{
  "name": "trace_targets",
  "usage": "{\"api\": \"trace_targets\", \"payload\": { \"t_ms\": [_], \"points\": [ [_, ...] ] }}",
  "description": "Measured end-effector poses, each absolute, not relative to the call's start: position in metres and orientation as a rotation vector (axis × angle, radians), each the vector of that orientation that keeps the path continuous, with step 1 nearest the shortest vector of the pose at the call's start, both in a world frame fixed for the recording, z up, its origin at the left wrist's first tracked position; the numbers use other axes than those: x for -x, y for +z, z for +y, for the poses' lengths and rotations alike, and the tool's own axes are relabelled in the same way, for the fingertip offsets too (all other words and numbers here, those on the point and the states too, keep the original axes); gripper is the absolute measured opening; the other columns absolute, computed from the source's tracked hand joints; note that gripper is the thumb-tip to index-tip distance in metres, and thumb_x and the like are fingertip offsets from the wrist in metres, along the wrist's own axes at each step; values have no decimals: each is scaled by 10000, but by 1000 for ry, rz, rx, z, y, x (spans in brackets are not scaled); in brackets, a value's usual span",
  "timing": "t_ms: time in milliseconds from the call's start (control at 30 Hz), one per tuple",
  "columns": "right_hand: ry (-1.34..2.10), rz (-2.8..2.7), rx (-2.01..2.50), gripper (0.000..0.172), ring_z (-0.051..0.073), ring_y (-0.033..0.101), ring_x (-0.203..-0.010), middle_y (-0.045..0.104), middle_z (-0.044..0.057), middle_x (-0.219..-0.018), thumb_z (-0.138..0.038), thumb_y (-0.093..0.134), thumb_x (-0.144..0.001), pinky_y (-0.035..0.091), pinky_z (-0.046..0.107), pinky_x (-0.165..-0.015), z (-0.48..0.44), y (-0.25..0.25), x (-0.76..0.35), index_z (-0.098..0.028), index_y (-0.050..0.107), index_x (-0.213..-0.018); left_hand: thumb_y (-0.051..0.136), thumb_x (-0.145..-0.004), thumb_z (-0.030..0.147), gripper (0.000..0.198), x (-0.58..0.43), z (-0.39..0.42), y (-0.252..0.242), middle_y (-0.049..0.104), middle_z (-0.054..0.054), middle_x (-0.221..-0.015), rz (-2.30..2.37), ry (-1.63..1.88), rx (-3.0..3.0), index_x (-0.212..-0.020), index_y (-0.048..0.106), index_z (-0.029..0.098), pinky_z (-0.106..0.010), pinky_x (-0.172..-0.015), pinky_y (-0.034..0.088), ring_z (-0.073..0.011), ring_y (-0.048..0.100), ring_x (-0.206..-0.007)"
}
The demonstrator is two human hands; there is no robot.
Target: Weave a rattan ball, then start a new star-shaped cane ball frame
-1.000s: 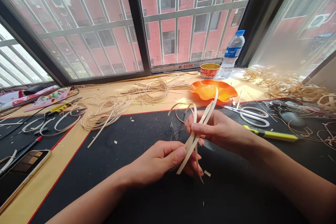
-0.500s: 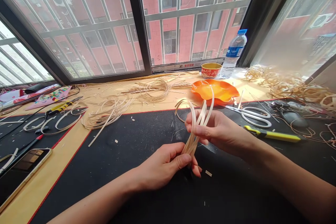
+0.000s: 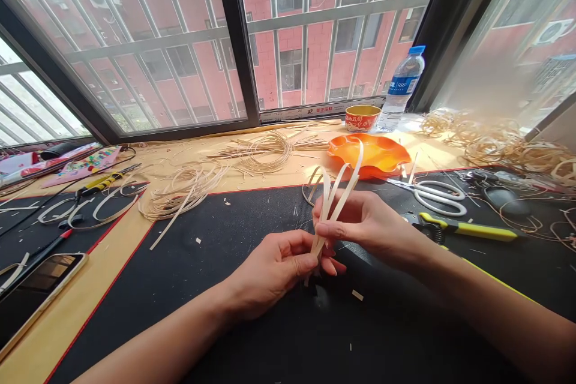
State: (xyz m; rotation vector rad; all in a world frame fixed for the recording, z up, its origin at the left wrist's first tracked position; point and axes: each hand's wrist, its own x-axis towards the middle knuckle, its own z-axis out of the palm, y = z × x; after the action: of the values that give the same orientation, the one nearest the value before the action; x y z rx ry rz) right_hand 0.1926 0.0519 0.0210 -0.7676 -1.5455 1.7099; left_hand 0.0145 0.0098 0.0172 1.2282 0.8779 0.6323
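Note:
Pale, flat rattan strips (image 3: 333, 195) stand up in a loose fan between my two hands, over the black mat (image 3: 202, 279). My left hand (image 3: 281, 267) pinches their lower ends between thumb and fingers. Just above it, my right hand (image 3: 360, 222) grips the same strips, its thumb laid across them. The tops of several strips curl over and spread apart. How the strips cross at the bottom is hidden by my fingers.
An orange wavy dish (image 3: 373, 156), red tin (image 3: 361, 119) and water bottle (image 3: 402, 90) stand behind. White scissors (image 3: 440, 198) and yellow-handled pliers (image 3: 477, 230) lie right. Coiled strips (image 3: 184, 192), a phone (image 3: 45, 294) and yellow-black pliers (image 3: 105, 182) lie left.
Both hands have shifted slightly left with the strips, and the left hand has risen a little. The strips' tops are fanned differently. More of the yellow-handled pliers shows beside the right forearm.

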Motion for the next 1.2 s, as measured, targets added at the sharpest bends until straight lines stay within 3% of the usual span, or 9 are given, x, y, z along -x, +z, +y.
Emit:
{"api": "trace_targets", "payload": {
  "t_ms": [233, 500, 667, 933, 1200],
  "points": [
    [1587, -1677, 793, 346, 133, 595, -581, 603, -4, -699, -365, 801, -623, 511, 260, -551, 51, 20, -191, -162, 573, -787, 574, -793, 123, 131, -12, 12, 14, 692, -28, -848, 983, 680, -1667, -790, 703, 149, -272, -870, 432, -181, 604, -879],
    [1554, -1831, 782, 294, 135, 599, -661, 575, 1, -784, -320, 770, -669, 525, 262, -610, 50, 10, -189, -163, 559, -799, 626, -742, 126, 84, -10, 15, 14, 665, -5, -770, 1047, 587, -1642, -780, 700, 130, -239, -765, 432, -163, 584, -787],
    [1471, -1830, 768, 239, 129, 588, -651, 579, 4, -780, -340, 713, -735, 516, 258, -612, 49, 13, -188, -169, 556, -797, 606, -769, 170, 120, -12, 15, 18, 642, -6, -685, 1031, 604, -1481, -784, 709, 110, -224, -641, 437, -122, 538, -626],
    [1495, -1904, 802, 255, 132, 583, -662, 591, 5, -755, -341, 736, -703, 504, 250, -619, 53, 14, -191, -156, 570, -761, 568, -824, 235, 203, -10, 20, 9, 622, -20, -632, 1049, 620, -1579, -751, 704, 103, -228, -628, 448, -120, 530, -589],
    [1629, -1919, 797, 238, 143, 602, -710, 625, 9, -776, -319, 724, -713, 496, 253, -646, 55, 19, -196, -158, 583, -819, 547, -816, 188, 166, -9, 17, 9, 625, -18, -679, 1097, 607, -1681, -764, 684, 111, -207, -611, 439, -114, 530, -606]
  ]
}}
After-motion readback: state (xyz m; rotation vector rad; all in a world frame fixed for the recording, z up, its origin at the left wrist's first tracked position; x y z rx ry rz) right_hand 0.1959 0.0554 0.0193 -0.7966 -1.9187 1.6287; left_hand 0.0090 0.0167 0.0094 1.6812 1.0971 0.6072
